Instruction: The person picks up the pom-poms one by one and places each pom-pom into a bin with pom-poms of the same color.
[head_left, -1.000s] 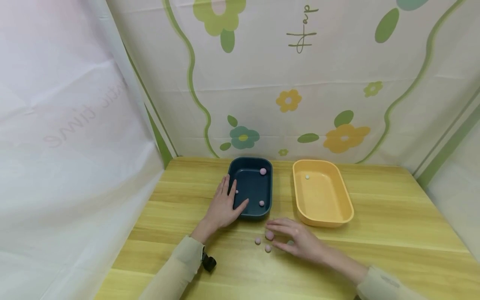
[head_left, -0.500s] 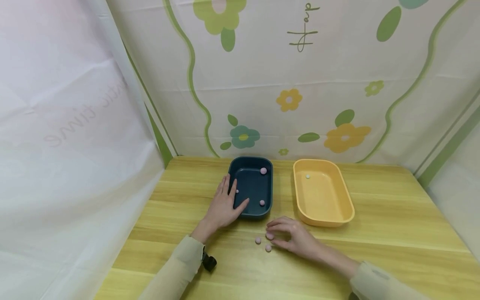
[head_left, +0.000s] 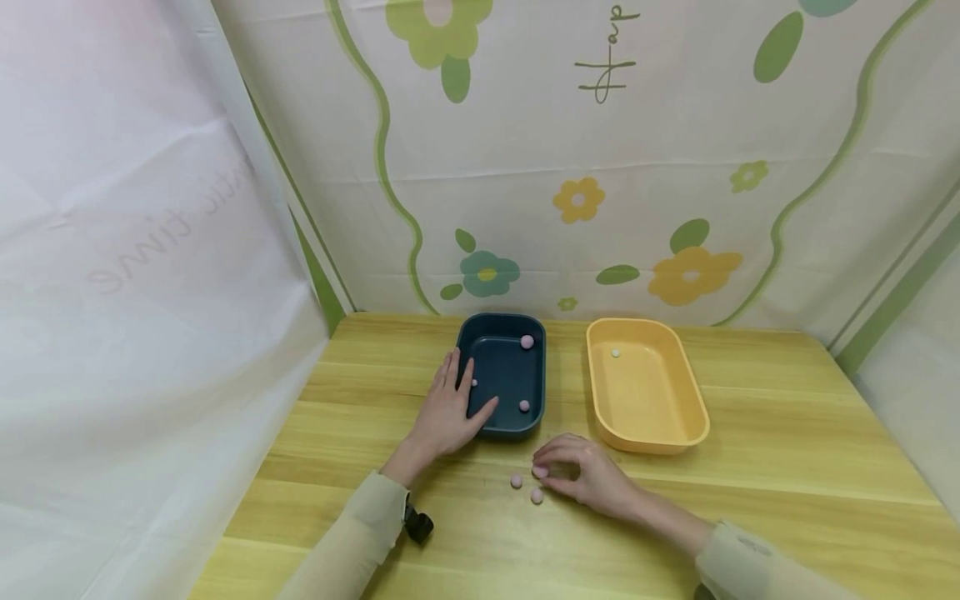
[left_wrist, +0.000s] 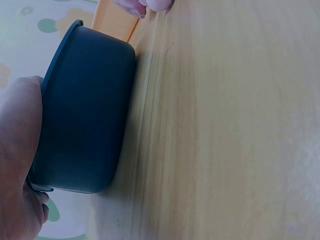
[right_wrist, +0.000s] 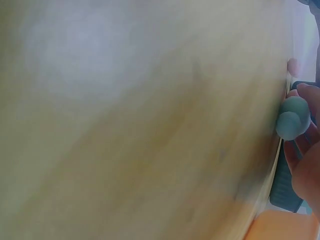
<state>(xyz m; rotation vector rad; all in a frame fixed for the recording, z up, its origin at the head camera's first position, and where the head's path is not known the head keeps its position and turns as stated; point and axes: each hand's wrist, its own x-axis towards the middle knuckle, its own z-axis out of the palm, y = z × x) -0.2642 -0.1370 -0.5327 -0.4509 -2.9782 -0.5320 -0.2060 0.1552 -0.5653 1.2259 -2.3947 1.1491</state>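
The left hand rests flat-fingered on the blue tray, steadying it; at its 5 o'clock, the right hand's fingers pinch a pale ball.

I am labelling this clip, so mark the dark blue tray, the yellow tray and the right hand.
dark blue tray (head_left: 537,367): head view, on its right rim.
yellow tray (head_left: 693,400): head view, on its right rim.
right hand (head_left: 588,477): head view, on the back of the hand.

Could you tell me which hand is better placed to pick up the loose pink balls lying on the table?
The right hand: its fingertips are already at the pink balls, curled round one. The left hand rests on the rim of the dark blue tray, holding it steady.
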